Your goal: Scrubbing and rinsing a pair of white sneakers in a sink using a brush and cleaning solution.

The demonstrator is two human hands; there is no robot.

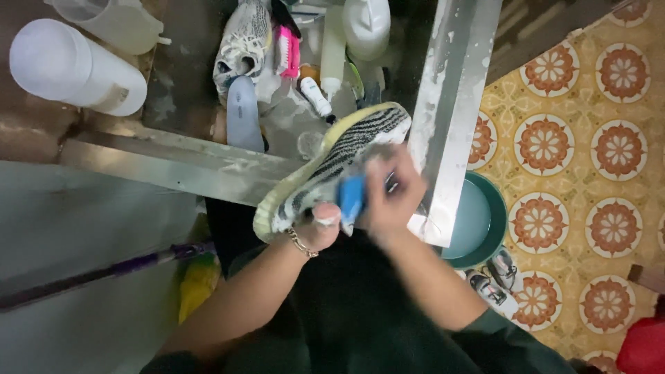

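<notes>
A zebra-striped knit sneaker (346,149) with a yellowed sole is held over the corner of a steel sink (450,104). My left hand (317,227), with a chain bracelet on the wrist, grips the shoe at its heel end. My right hand (391,197) presses a blue brush (352,197) against the shoe's side; hand and brush are motion-blurred. Inside the sink lie a second sneaker (242,41), a grey insole (244,114), a pink brush (288,50) and several small bottles.
A teal basin (495,208) of water sits on the patterned tile floor at the right, with small shoes (495,280) beside it. White plastic jugs (69,66) stand at top left. A purple-handled tool (104,271) and a yellow item (197,287) lie at lower left.
</notes>
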